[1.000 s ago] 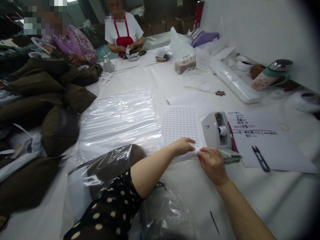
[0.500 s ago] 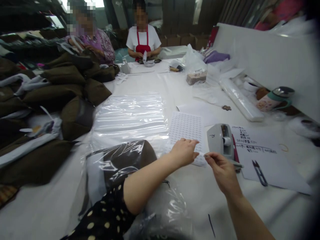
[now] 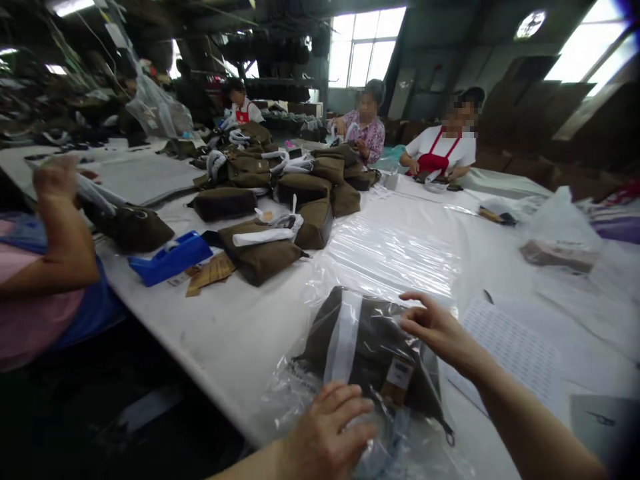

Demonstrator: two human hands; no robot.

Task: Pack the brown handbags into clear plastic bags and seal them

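An olive-brown fabric pouch [image 3: 367,350] with a white strap and a small label lies sealed in a clear plastic bag [image 3: 305,393] at the bottom centre. My left hand [image 3: 327,427] is curled over the bag's lower end, gripping the plastic. My right hand [image 3: 435,327] hovers open above the bag's upper right edge, fingers spread and close to the plastic. To its right lies a white sheet of small printed labels [image 3: 510,347], partly blurred. A stack of clear plastic bags [image 3: 390,257] spreads just beyond the pouch.
A long white worktable [image 3: 240,320] holds a pile of olive pouches [image 3: 280,197] and a blue tape dispenser [image 3: 170,259]. A co-worker's arm [image 3: 57,227] reaches in at the left. Two more seated people [image 3: 440,147] work at the far end, near a white plastic bag [image 3: 560,227].
The view has swung left and up, showing the room. Both hands have moved from the label sheet to the bagged pouch, and the left hand has taken hold of the plastic.
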